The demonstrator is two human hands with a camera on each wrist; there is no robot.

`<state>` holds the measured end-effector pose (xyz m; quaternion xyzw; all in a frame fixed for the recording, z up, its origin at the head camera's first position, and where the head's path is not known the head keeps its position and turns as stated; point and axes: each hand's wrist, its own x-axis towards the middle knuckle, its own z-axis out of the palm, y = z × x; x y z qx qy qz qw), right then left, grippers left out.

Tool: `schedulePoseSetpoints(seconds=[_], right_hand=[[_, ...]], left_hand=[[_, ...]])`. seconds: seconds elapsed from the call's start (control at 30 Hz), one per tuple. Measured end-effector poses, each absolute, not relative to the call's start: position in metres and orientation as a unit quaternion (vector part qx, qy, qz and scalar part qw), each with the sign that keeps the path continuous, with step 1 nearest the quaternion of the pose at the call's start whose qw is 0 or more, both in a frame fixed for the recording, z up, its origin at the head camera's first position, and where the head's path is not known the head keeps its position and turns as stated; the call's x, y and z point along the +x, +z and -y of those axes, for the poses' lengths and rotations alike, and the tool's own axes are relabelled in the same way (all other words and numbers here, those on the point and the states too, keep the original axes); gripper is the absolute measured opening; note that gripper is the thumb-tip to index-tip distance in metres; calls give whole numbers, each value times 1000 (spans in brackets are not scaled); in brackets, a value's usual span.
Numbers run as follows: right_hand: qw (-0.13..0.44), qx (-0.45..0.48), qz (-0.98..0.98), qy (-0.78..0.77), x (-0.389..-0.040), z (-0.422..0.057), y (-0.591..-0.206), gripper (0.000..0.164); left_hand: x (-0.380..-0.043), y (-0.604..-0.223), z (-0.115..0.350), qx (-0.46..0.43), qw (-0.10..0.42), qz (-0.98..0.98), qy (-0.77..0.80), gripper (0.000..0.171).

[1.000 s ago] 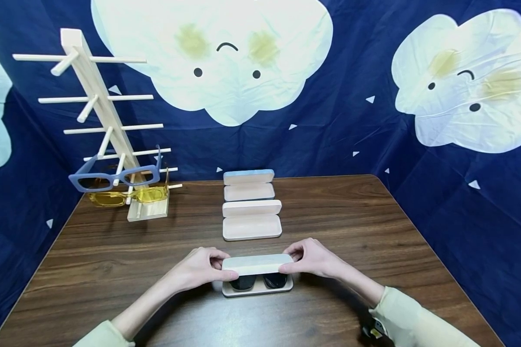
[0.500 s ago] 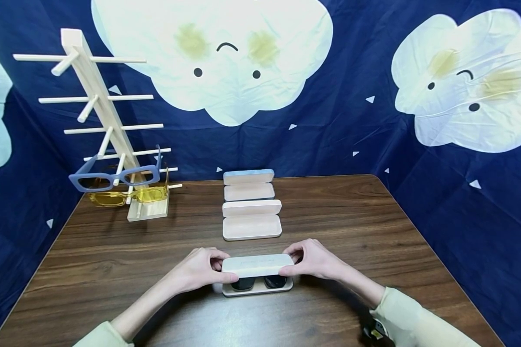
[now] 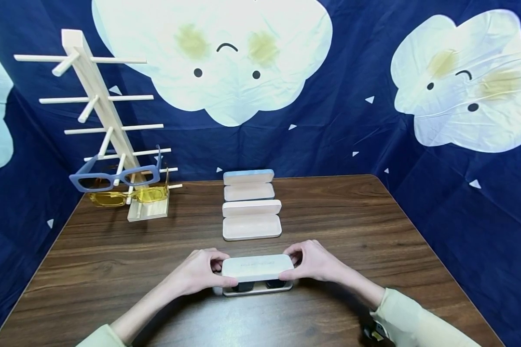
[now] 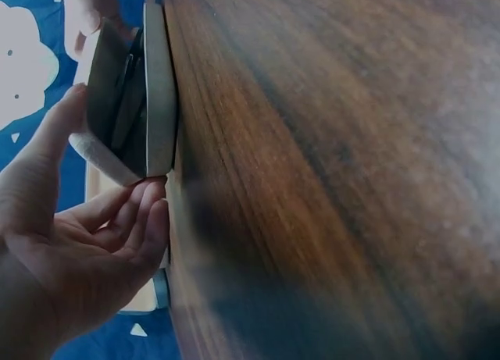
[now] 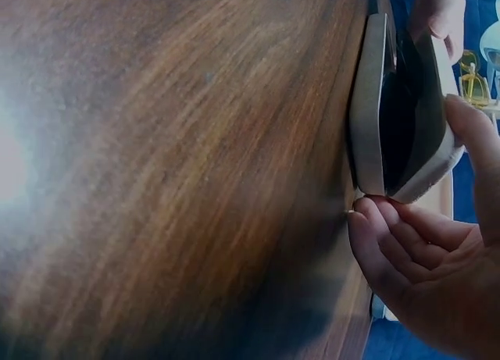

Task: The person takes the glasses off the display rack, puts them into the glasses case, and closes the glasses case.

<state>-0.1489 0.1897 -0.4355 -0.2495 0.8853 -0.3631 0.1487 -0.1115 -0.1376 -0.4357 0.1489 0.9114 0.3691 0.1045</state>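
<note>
- The lid (image 3: 257, 268) sits lower than a second ago, nearly covering the sunglasses (image 3: 243, 287).
- Left hand (image 3: 197, 272) and right hand (image 3: 314, 260), fingers (image 4: 158, 219) clamped, grip the case (image 3: 260, 292) ends on the table (image 3: 351, 217).

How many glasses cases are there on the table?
3: the nearest case, partly open, between the left hand and right hand; the open middle case behind it; the open far case behind that.

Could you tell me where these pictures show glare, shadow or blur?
Head: mostly sharp, glare on the wooden table before the held glasses case; left wrist: dim, wood grain blurred, dark shadow beside the left hand; right wrist: bright glare at the left edge, dark shadow beside the right hand.
</note>
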Motion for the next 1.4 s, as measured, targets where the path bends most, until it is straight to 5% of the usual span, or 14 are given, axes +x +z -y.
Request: schedulePoseSetpoints(seconds=[0.2, 0.43, 0.73, 1.4], right_hand=[[94, -280, -904, -309, -142, -188, -438, 41], [11, -309, -927, -212, -132, -186, -440, 56], [-10, -316, -932, -177, -126, -184, -439, 58], [-82, -333, -937, -65, -117, -181, -442, 71]], left_hand=[[-102, -438, 133, 188, 48, -934, 301, 68], [-87, -438, 122, 158, 45, -954, 251, 79], [-80, -448, 113, 242, -76, -958, 134, 72], [-77, -457, 114, 276, -198, -938, 68, 62]])
